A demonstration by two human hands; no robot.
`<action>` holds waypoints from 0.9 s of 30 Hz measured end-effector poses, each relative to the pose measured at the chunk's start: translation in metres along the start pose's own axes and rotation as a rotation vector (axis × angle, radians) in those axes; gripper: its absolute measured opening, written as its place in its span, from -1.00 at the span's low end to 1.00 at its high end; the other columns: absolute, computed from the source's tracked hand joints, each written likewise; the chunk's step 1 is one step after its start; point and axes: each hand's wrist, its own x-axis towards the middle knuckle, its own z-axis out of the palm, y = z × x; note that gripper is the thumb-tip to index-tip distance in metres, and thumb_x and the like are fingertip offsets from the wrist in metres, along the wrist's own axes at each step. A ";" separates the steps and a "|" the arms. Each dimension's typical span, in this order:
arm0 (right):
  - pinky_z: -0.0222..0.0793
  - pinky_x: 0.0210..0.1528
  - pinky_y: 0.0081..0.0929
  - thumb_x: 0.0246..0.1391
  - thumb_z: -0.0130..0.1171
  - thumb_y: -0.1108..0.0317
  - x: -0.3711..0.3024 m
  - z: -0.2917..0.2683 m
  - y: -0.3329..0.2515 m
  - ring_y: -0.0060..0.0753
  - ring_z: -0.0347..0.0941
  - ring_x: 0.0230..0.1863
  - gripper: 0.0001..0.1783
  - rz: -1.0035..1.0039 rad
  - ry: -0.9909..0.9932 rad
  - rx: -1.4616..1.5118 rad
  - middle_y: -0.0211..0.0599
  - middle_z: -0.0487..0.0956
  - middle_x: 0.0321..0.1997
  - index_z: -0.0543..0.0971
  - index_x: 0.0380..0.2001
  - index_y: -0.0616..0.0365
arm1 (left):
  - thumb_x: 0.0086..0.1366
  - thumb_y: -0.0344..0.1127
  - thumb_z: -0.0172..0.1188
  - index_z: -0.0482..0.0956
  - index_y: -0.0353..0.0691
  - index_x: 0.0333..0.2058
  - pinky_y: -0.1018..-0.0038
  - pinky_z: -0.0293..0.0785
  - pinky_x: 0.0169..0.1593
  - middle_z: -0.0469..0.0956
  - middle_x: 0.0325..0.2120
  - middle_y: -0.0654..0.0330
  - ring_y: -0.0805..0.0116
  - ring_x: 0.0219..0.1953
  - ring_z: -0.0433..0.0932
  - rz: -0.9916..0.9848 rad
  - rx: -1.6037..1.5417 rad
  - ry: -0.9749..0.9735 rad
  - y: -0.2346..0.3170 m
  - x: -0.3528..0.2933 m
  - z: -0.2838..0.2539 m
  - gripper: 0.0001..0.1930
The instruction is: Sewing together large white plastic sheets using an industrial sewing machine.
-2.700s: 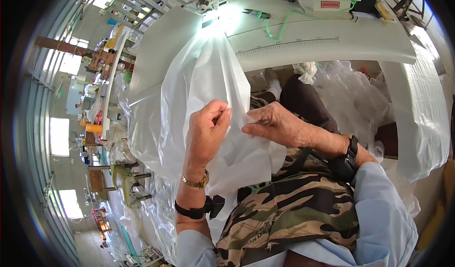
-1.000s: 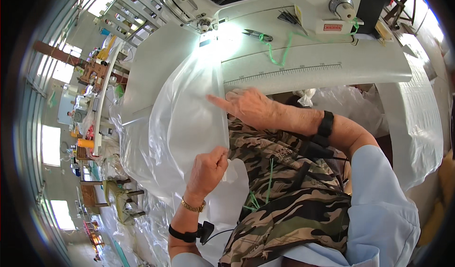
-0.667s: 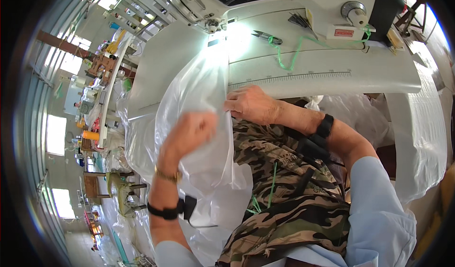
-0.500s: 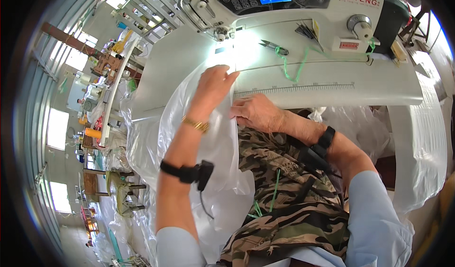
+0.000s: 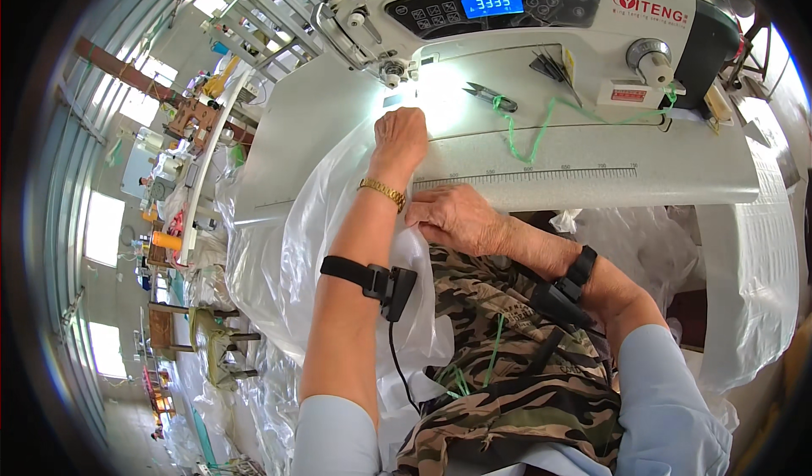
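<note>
A sheet of thin white plastic film runs from the sewing machine's bed down over the table's front edge to my lap. My left hand is closed on the film just in front of the lit needle area, its fingertips mostly hidden under it. Nearer to me and to the right, my right hand pinches the film's edge at the table's front edge. Above both hands is the white sewing machine, whose presser foot stands close beyond the left hand; glare washes out that spot.
Small thread snips lie on the machine bed, with a loose green thread beside them. Dark pointed tools lie farther right. A printed ruler runs along the front edge. Camouflage cloth covers my lap.
My left hand has moved slightly right and away from me, and its fingers have curled closed. The left forearm swung right. My right hand shifted slightly toward me, still pinching the film.
</note>
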 end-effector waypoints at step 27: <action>0.48 -0.11 -0.23 0.05 0.14 0.40 0.084 -0.037 0.098 -0.04 0.55 -0.14 -0.62 0.283 -0.035 -0.738 -0.09 0.60 -0.23 0.43 -0.03 0.21 | 0.12 -0.42 0.07 0.61 -0.50 -0.21 0.42 0.47 -0.16 0.64 -0.39 -0.09 0.26 -0.31 0.63 -0.307 -0.938 0.126 -0.040 -0.020 0.033 -0.69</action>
